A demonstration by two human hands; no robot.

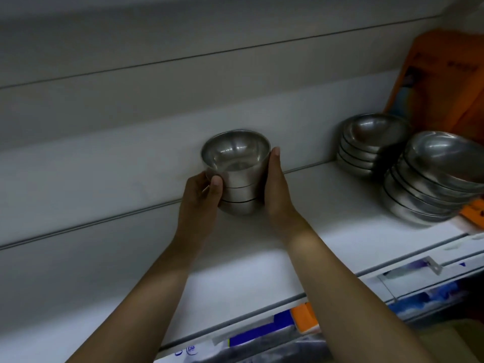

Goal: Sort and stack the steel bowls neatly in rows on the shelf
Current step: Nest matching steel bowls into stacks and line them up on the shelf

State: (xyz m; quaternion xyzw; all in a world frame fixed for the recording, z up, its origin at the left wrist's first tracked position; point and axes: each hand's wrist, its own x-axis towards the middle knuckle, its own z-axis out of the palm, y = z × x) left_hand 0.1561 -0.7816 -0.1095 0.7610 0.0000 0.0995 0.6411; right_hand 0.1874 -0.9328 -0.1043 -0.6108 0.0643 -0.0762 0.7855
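The white shelf [327, 205] runs wide under both arms, with a pale slatted back wall [131, 113] behind it. An orange package [445, 87] leans at the far right end, well away from the fingers.

To the right of the right hand stand two stacks of wide steel bowls. The nearer stack [429, 184] tilts, its mouth turned up and a little to the left; the rear stack [372, 145] is just behind it, close to the wall, also leaning. Both are well apart from the hands.

Between the two hands is the small stack of steel bowls [237, 171], nested one in another, about three or four. Its long axis is nearly upright, leaning slightly toward the person, and the open mouth points up. The bottom bowl is at or very near the shelf surface; I cannot tell if it touches.

The left hand [201, 189] presses the stack's left side, with the thumb in front and the fingers [205, 188] curled round the back. The right hand [276, 184] lies flat against the right side, fingers [273, 163] together and pointing upward along the wall of the bowls. So the stack is clamped between both hands.
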